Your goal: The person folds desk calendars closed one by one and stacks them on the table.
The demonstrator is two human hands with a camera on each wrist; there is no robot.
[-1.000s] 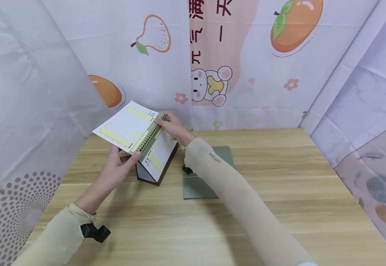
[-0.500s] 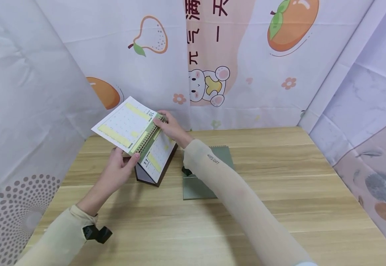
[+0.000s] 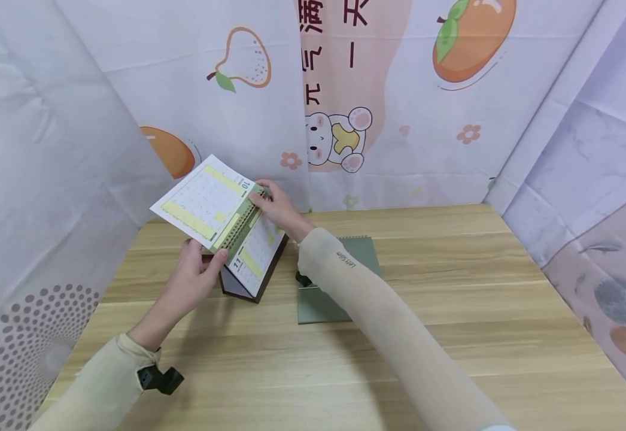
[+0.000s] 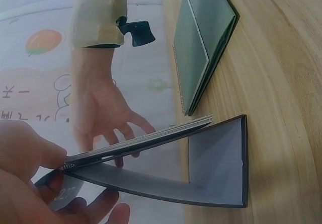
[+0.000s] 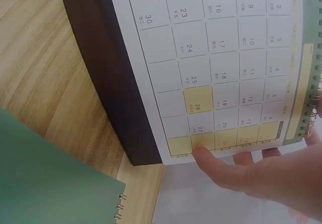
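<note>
A spiral-bound desk calendar [image 3: 254, 248] stands on its dark folding base at the left of the table. Its page marked 10 [image 3: 210, 200] is lifted up and back over the coil, and the page marked 11 faces front. My left hand [image 3: 191, 275] grips the near end of the binding, thumb by the coil and fingers underneath, as the left wrist view shows. At the far end my right hand [image 3: 280, 209] holds the binding with its thumb by the coil. In the right wrist view, one finger [image 5: 221, 168] of that hand touches the page's edge.
A green spiral notebook [image 3: 324, 305] with a band across it lies right of the calendar, partly covered by my right sleeve [image 3: 345, 275]. The wooden table [image 3: 453, 287] meets a printed curtain [image 3: 399, 149] at the back. More curtains hang at both sides.
Both hands keep their hold on the calendar, with the page marked 10 still raised. Only the head view has shifted slightly.
</note>
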